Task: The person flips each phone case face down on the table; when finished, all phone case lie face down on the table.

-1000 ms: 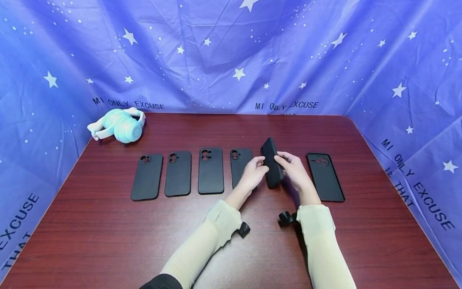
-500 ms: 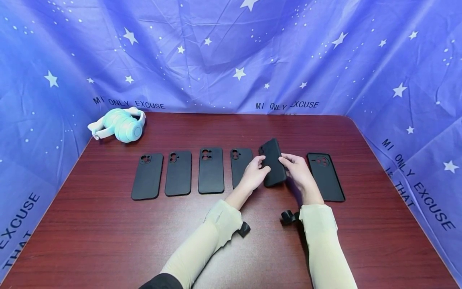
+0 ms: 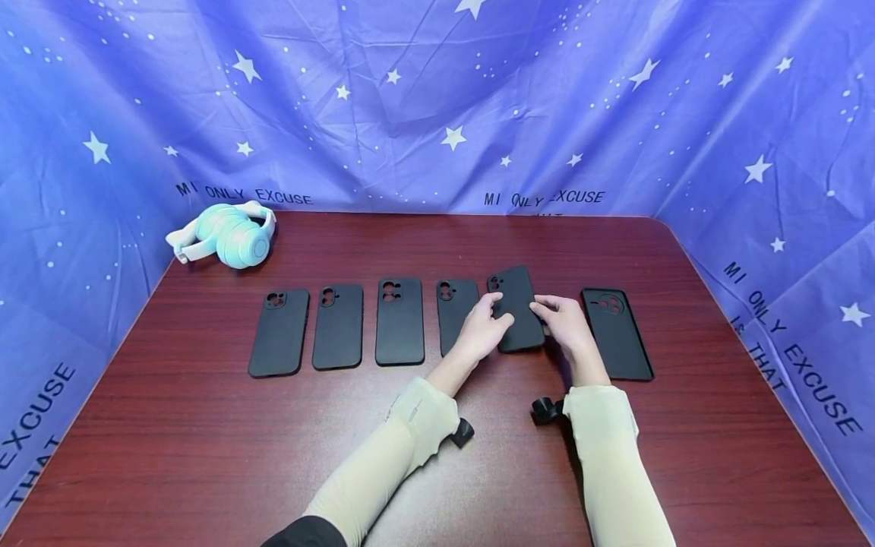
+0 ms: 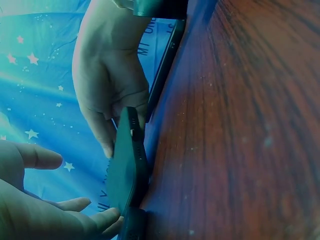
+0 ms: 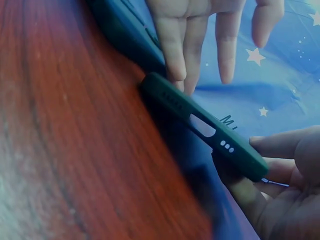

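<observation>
Dark red wood table (image 3: 205, 456), starred blue cloth (image 3: 410, 91) behind; at centre, both hands (image 3: 481, 330) (image 3: 563, 325) pinched one black case (image 3: 519, 308).

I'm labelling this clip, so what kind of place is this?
Probably a makeshift recording booth: a dark wooden table walled in by a starry blue cloth backdrop, with black phone cases laid in a neat row.

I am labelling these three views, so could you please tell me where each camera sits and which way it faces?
Head: worn high, faces forward and down at the table; both sleeved arms, left hand and right hand show.
Left wrist: low by the tabletop, faces the black phone case; both hands show.
Right wrist: low, faces the case's edge; both hands' fingers show.
All share that case.
</observation>
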`<state>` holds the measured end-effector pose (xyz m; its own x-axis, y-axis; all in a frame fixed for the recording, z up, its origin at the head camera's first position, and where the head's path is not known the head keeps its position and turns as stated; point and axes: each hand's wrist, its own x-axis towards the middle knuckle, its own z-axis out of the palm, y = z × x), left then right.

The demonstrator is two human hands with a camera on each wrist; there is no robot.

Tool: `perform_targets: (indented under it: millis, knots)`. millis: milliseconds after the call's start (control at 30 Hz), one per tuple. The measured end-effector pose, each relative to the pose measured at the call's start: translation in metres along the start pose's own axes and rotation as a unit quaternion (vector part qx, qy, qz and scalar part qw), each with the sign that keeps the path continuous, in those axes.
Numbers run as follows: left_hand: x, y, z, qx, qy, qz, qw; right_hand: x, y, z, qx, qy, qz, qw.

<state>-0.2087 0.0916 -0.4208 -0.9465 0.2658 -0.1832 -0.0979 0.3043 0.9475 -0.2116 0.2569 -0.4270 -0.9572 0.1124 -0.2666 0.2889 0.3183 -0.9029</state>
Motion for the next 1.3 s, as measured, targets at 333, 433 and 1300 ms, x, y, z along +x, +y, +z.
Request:
perform_targets:
  millis: [333,433,1300]
  knots:
    - [-0.0010,0.0026,0.0001,0.013,-0.008,-0.001,0.9999,-0.0011,0.0035,0.0005,-0.186,0.083,-0.034,0.979]
    - [-0.0010,0.0029,-0.0002,0.013,-0.010,-0.001,0.9999,-0.0014,0.0039,0.0013,-0.209,0.097,-0.048,0.972]
    - [-0.0016,0.0004,-0.0024,0.029,-0.012,0.006,0.9995,-0.0008,0.0006,0.0034,-0.161,0.080,-0.024,0.983]
